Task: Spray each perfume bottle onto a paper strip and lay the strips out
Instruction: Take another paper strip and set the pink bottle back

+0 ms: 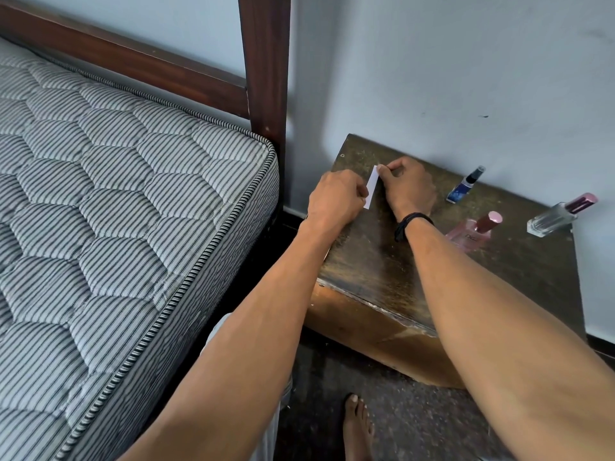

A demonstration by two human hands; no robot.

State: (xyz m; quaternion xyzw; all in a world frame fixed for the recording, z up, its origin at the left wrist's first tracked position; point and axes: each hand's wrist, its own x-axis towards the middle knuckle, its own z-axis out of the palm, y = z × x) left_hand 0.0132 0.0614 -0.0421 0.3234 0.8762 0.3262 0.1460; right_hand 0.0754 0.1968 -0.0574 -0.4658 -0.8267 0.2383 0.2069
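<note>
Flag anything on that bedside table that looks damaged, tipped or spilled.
The table is worn: scuffed top, front edge chipped with pale bare patches. The blue bottle, pink bottle and clear bottle look slanted, probably from the wide lens; nothing is spilled. The paper strip is pinched between left hand and right hand.

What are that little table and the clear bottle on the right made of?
The table looks like dark wood, worn and scratched, its front edge chipped pale. The clear bottle seems glass: see-through, square-edged, with a glossy pink cap, perhaps plastic.
</note>
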